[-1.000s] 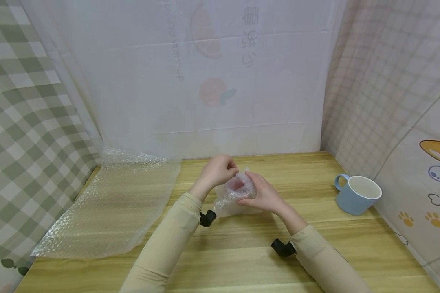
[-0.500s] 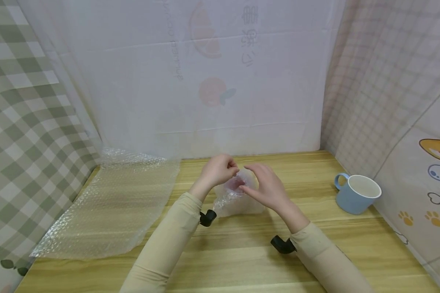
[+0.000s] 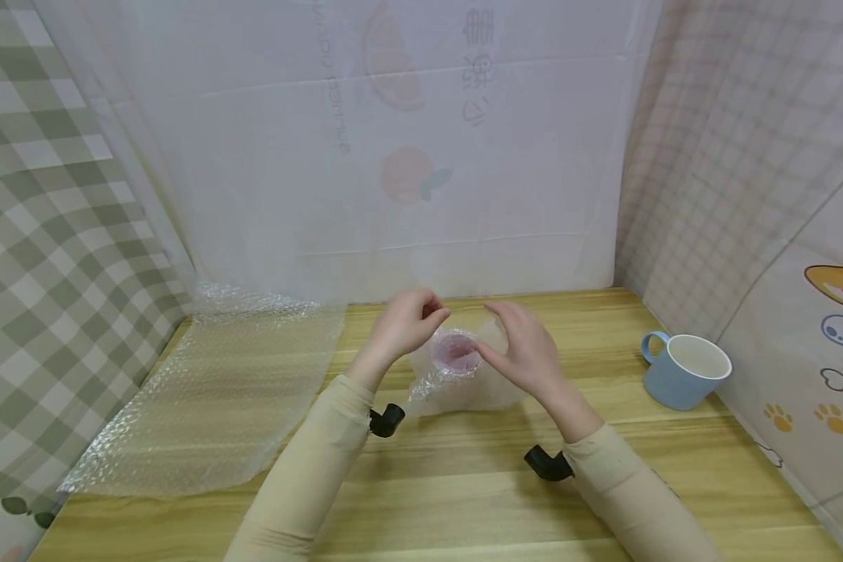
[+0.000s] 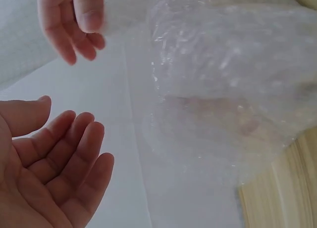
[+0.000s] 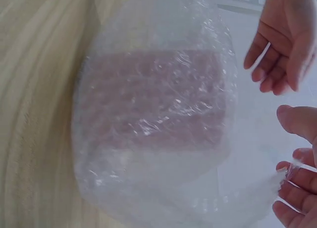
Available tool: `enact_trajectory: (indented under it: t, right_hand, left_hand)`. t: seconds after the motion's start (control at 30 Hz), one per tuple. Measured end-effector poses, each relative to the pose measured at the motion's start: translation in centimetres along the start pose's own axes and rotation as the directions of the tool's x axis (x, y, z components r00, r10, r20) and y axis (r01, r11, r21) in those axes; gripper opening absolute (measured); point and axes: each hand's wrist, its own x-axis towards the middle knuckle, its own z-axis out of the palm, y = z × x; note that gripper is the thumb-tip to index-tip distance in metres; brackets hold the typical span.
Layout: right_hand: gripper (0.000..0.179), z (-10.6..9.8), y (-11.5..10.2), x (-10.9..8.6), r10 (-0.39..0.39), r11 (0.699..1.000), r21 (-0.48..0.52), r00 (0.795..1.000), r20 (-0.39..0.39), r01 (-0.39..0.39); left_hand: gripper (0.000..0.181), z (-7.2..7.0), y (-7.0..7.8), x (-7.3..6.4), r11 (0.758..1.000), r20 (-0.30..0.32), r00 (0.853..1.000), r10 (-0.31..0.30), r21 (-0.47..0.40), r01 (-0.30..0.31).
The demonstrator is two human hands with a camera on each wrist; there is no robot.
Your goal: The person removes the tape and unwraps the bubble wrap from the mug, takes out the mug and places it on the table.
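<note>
A pink cup-like thing (image 3: 457,353) stands near the table's middle, loosely wrapped in clear bubble wrap (image 5: 148,178) that bunches out at its left and right. Its round top shows open in the head view; its side is blurred through the wrap in the right wrist view. My left hand (image 3: 406,321) hovers just left of the top, fingers loosely bent, holding nothing; the left wrist view shows its palm (image 4: 59,173) apart from the wrap. My right hand (image 3: 527,347) is at the right, thumb spread from the fingers, whose tips touch a wrap edge (image 5: 290,172).
A second sheet of bubble wrap (image 3: 218,398) lies flat on the left of the wooden table (image 3: 457,499). At the right stands a blue mug (image 3: 684,375) beside the side cloth. A white cloth (image 3: 253,172) hangs along the back edge.
My right hand has let go of the wrap around the cup's rim and moved up and right. My left hand has drawn slightly left, away from the rim. The wrap now spreads wider at the right.
</note>
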Motion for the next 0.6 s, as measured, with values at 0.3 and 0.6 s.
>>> enact_trajectory:
  t: [0.3,0.6]
  right_hand:
    - [0.059,-1.5,0.0,0.9,-0.112,0.994,-0.001,0.984,-0.139,0.113]
    - [0.054,-1.3,-0.4,1.2,-0.198,0.978,0.056,0.979,-0.038,0.200]
  left_hand:
    - [0.018,0.5,-0.9,-0.9,0.994,-0.042,0.998,0.042,0.101,-0.038]
    - [0.038,0.7,-1.7,-0.6,0.991,0.026,0.998,0.052,0.126,-0.055]
